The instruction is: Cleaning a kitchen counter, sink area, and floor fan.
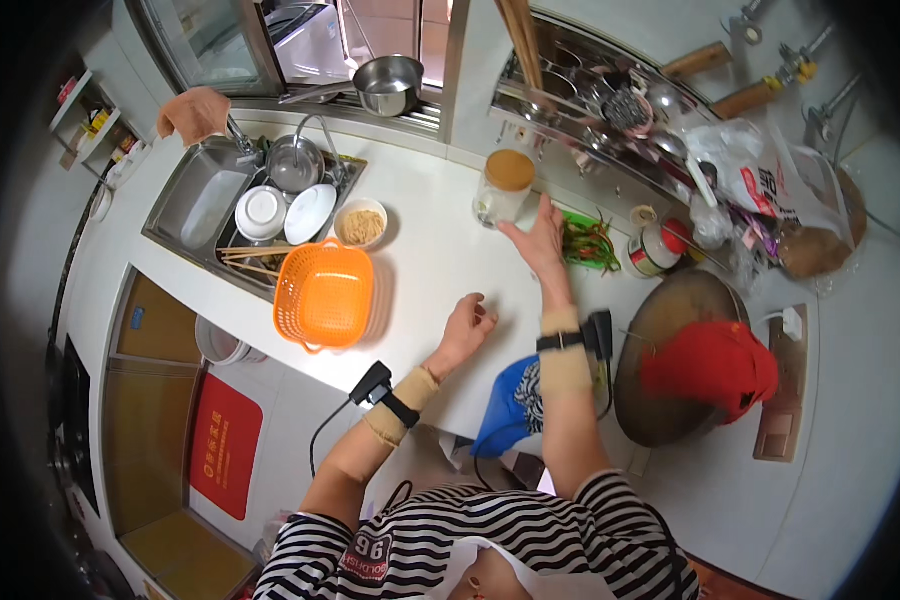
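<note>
My right hand point(538, 238) reaches over the back of the white counter, thumb and fingers apart, close beside a clear jar point(501, 193) with an orange-brown lid. Whether it touches the jar I cannot tell. Red and green chili peppers point(598, 242) lie on a green board point(579, 219) just right of that hand. Over the middle of the counter is my left hand point(466, 328), fingers loosely curled, with nothing seen in it. An orange plastic basket point(324, 294) stands left of it, and behind the basket is a white bowl point(377, 206) of pale, shredded-looking food.
At the left, a steel sink point(195, 196) and rack area hold bowls and chopsticks. A red-capped jar point(649, 251) and a round dark board point(645, 330) with a red cloth item point(720, 367) stand at the right. A saucepan point(390, 86) sits at the window; a utensil rack point(570, 120) hangs behind.
</note>
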### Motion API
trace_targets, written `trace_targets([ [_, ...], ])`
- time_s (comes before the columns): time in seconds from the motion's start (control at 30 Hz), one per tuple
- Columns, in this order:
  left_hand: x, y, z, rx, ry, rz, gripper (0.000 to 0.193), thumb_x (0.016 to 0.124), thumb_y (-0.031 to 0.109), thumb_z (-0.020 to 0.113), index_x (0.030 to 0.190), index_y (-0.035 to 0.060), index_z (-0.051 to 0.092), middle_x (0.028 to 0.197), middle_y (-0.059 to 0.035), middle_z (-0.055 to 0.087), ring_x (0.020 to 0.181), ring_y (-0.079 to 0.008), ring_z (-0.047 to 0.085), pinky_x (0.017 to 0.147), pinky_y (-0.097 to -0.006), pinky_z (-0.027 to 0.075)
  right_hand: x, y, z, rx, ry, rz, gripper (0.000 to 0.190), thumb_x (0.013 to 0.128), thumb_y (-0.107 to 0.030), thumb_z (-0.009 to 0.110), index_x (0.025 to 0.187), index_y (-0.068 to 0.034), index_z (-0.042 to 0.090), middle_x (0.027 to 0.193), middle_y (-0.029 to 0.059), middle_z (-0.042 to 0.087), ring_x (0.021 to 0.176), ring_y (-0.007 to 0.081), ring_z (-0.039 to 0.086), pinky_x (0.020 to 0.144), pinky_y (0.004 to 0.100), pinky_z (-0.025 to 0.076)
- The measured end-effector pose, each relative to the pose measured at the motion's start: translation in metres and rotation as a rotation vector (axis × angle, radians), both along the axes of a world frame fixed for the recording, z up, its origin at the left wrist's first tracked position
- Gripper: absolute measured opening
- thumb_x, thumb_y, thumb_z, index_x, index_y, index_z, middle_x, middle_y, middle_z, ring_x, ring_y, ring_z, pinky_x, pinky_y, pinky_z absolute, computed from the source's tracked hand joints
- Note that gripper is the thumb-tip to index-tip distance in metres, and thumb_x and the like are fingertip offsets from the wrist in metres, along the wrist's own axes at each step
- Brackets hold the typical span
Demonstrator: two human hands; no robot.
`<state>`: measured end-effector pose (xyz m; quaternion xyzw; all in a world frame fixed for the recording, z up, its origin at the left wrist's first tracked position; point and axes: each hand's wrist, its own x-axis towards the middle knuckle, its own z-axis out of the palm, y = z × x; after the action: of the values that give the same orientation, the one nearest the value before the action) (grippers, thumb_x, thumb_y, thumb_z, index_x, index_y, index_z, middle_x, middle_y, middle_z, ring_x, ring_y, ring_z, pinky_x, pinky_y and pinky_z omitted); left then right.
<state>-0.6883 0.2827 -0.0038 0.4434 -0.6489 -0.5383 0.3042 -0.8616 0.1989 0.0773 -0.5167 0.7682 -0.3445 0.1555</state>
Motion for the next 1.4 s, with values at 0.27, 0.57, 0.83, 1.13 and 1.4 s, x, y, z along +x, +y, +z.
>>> trace_targets([
  [0.27,0.030,-0.022,0.002,-0.195,-0.114,0.016,0.089,0.073,0.028,0.071,0.134,-0.0078,0.018,0.118,-0.0236,0.038,0.105,-0.0336,0.044,0.090,-0.0384,0.041,0.018,-0.112,0.007,0.184,0.502,-0.090,0.091,0.061,-0.046,0.075,0.133,-0.010,0.033,0.124,0.0247,0.040,0.114,0.0433,0.039,0.093,0.0443,0.039],
  [0.57,0.015,-0.055,0.025,-0.477,-0.202,0.240,0.122,0.050,0.029,0.085,0.140,-0.0031,0.009,0.145,-0.0238,0.015,0.133,-0.0381,0.019,0.106,-0.0503,0.021,0.076,0.025,0.009,0.152,0.371,0.261,0.081,0.063,-0.043,0.072,0.127,-0.005,0.042,0.112,0.0215,0.044,0.103,0.0378,0.044,0.088,0.0435,0.041],
  [0.83,0.014,-0.017,0.016,-0.223,0.035,0.196,0.098,0.048,0.027,0.083,0.128,0.0002,0.032,0.114,-0.0179,0.049,0.107,-0.0337,0.049,0.096,-0.0417,0.038,0.062,0.075,0.012,-0.090,0.231,0.426,0.076,0.059,-0.032,0.075,0.122,-0.002,0.047,0.112,0.0192,0.044,0.103,0.0354,0.044,0.089,0.0416,0.040],
  [1.13,0.053,-0.004,0.058,-0.149,0.239,-0.080,0.097,0.052,0.025,0.084,0.130,-0.0008,0.031,0.122,-0.0159,0.047,0.114,-0.0255,0.046,0.098,-0.0350,0.037,0.006,0.069,0.047,-0.100,-0.504,0.544,0.070,0.072,-0.030,0.068,0.129,-0.003,0.040,0.122,0.0145,0.046,0.117,0.0249,0.044,0.099,0.0339,0.035],
  [1.4,0.072,0.038,0.095,-0.438,0.073,0.013,0.104,0.052,0.030,0.085,0.132,-0.0023,0.027,0.130,-0.0209,0.039,0.118,-0.0308,0.045,0.099,-0.0375,0.039,-0.006,0.086,-0.105,0.329,0.339,0.163,0.078,0.063,-0.042,0.075,0.123,-0.002,0.044,0.118,0.0228,0.044,0.110,0.0385,0.041,0.093,0.0449,0.037],
])
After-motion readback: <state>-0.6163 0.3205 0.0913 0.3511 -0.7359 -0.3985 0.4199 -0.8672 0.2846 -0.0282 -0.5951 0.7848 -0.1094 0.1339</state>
